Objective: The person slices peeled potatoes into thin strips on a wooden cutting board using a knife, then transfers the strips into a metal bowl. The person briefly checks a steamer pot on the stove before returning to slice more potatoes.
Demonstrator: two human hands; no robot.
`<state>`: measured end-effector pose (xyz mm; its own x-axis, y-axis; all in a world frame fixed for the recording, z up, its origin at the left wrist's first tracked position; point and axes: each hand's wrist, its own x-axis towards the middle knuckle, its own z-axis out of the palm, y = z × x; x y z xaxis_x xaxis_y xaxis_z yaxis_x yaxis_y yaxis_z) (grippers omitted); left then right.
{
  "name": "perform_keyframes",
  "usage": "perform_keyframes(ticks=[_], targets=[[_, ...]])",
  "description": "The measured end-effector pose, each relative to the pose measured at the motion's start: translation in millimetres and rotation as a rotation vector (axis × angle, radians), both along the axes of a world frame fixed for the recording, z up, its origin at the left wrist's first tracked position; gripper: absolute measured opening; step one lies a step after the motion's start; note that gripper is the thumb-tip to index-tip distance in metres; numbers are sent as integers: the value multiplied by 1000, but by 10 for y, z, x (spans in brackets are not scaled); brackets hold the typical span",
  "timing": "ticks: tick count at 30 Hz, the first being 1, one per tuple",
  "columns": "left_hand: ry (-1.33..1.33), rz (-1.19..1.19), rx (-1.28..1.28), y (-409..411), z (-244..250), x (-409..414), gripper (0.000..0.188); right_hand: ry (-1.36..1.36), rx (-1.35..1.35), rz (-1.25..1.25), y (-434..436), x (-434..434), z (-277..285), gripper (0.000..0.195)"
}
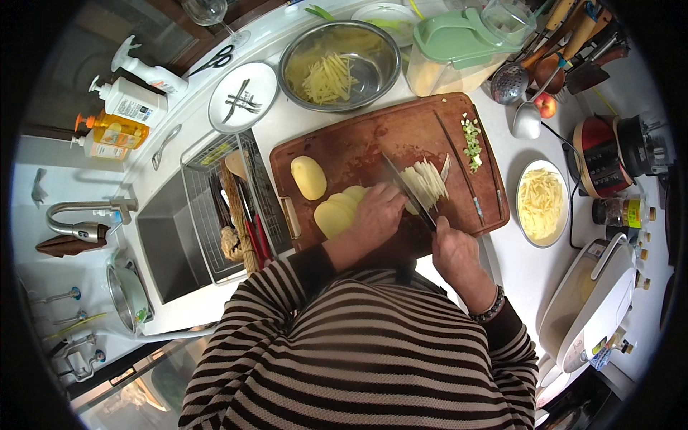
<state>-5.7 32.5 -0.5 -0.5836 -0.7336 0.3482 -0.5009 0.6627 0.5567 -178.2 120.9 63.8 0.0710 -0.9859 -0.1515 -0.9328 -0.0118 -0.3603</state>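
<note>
My right hand (456, 251) is closed around the handle of a kitchen knife (409, 189), whose blade stands on the wooden cutting board (355, 134). Just left of the blade, my left hand (379, 210) presses with bent fingers on potato slices. Overlapping potato slices (334, 213) fan out on its left, partly covered by that hand. Thin potato shreds (425, 180) lie to the right of the blade. A whole peeled potato (308, 178) rests near the board's left end. Chopped scallion (471, 142) and a pair of dark chopsticks (457, 158) are at the board's right side.
A steel bowl (395, 67) with potato strips and a plate of forks (220, 102) stand behind the board. On the left are the sink (171, 252) and a wire rack (196, 215). A bowl of shreds (542, 204) and a white appliance (596, 301) are on the right.
</note>
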Motion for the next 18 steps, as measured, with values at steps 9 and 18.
perform_keyframes(ticks=[9,18], targets=[[-22,-5,-5,-18,-31,14,12,59,-4,-18,-189,165,-114,10],[16,0,-51,-21,-49,-6,7,-21,-7,-42,-52,-5,-109,11]])
